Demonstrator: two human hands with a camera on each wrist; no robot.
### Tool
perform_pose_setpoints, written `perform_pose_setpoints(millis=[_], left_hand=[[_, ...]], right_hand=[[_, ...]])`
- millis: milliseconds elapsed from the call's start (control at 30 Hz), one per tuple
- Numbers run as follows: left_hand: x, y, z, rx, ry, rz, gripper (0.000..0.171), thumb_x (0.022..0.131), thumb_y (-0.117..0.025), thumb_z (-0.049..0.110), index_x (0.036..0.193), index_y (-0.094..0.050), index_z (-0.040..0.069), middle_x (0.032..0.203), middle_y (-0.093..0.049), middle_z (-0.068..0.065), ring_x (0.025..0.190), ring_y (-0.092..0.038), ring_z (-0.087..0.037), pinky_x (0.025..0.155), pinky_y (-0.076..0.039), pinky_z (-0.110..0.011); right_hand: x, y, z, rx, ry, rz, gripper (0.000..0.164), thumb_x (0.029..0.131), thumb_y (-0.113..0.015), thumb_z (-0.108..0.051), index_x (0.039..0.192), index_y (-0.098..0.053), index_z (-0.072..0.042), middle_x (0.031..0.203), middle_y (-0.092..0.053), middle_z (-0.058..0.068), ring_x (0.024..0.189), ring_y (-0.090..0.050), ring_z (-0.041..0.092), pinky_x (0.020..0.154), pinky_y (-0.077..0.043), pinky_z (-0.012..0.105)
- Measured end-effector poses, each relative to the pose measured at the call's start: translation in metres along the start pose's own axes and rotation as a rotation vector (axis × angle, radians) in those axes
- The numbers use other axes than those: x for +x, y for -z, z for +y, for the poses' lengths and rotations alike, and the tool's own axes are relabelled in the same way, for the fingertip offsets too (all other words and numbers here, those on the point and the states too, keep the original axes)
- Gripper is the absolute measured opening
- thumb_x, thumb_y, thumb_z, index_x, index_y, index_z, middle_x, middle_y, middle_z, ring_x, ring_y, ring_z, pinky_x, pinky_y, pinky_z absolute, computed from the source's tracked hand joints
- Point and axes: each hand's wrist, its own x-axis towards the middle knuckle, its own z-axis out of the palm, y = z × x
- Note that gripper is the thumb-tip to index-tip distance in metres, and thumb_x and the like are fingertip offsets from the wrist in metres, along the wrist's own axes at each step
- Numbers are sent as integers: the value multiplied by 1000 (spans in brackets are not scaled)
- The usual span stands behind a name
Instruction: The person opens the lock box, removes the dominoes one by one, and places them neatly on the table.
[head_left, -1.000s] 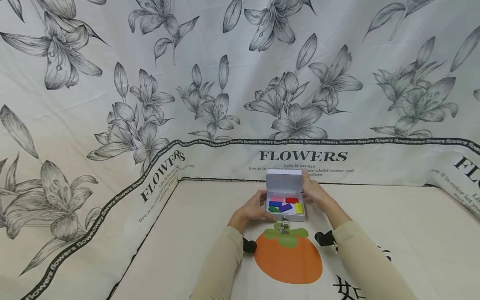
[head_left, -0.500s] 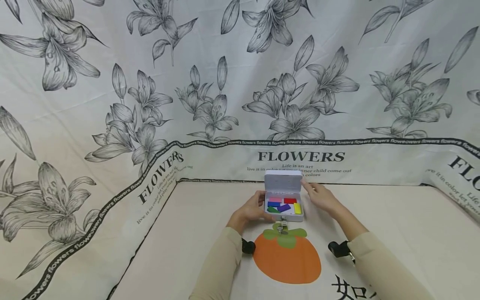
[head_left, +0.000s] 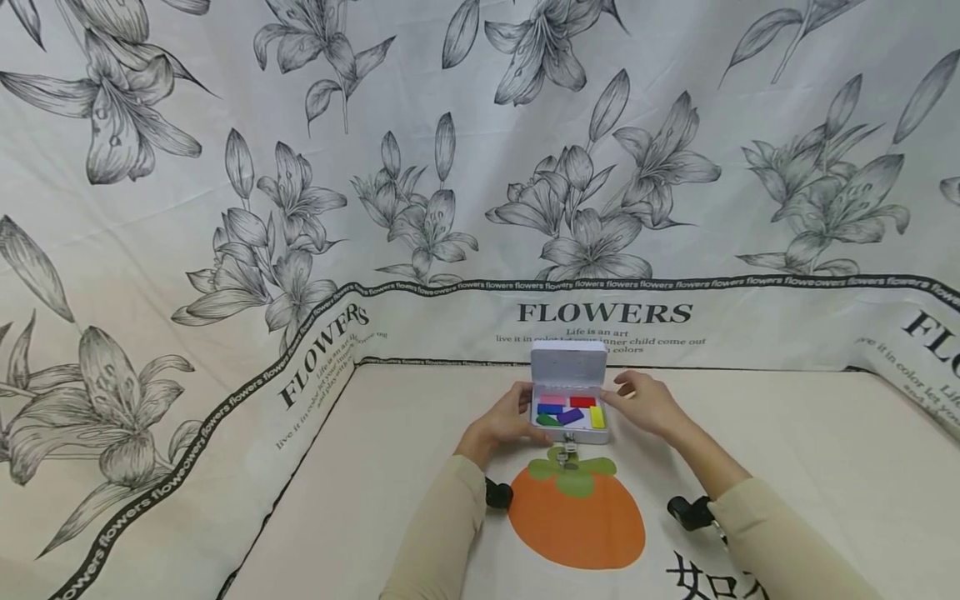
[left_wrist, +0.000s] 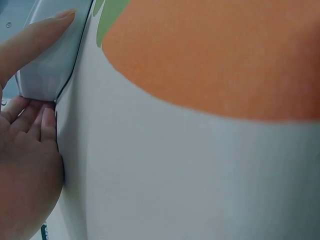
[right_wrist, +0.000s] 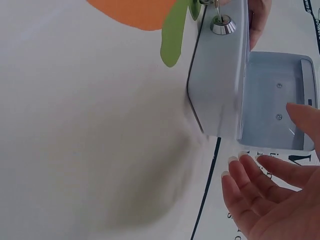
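Observation:
A small white metal cash box (head_left: 592,436) stands with its lid (head_left: 567,367) raised. Inside lie several coloured pieces, among them a red block (head_left: 582,402), a yellow block (head_left: 597,417), a purple block (head_left: 570,415) and a green piece (head_left: 547,421). Keys hang from the lock (right_wrist: 222,25) on the box's front. My left hand (head_left: 507,418) grips the box's left end, thumb across the front and fingers at the side. Beside the right end, my right hand (head_left: 647,406) holds nothing; its fingers are relaxed and spread in the right wrist view, close to the lid.
An orange persimmon print (head_left: 577,521) with green leaves lies on the pale table cloth (head_left: 390,467) in front of the box. Behind the box rises a floral curtain (head_left: 420,321) with printed lettering. Black camera mounts sit on both wrists.
My right hand has come away from the lid's right edge and moved down to the box's right side. The lid stays up, and my left hand keeps its grip.

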Motion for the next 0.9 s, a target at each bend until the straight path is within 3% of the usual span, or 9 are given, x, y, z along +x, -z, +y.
perform_pose_setpoints(millis=[300,600,767,900], left_hand=[[1,0,-1,-9,-37,4,98,65,-90,-8,148,-42,10,153,-46,-11,145,-39,-35,124,-29,-47],[3,-1,-7,9,-30,5,96,66,-91,-6,146,-43,13,151,-47,-8,145,-39,-32,125,-29,-45],[3,0,-7,-5,-63,-2,95,66,-90,-9,145,-43,11,150,-48,-8,144,-39,-32,125,-28,-46],[2,1,-5,3,-57,-10,94,67,-90,-8,146,-42,12,152,-46,-7,146,-37,-31,125,-27,-46]], right_hand=[[2,-8,-6,-3,59,-19,56,94,-71,-29,127,-57,14,109,-66,26,97,-64,37,80,-59,48],[8,-20,-14,-27,149,-23,53,88,-78,-24,120,-63,16,106,-69,25,91,-64,32,79,-59,46],[13,-26,-20,-54,181,-35,44,83,-82,-20,106,-67,14,90,-69,17,81,-64,27,70,-58,42],[18,-32,-24,-64,168,-71,31,81,-84,-17,91,-68,7,77,-65,8,69,-56,20,58,-49,33]])
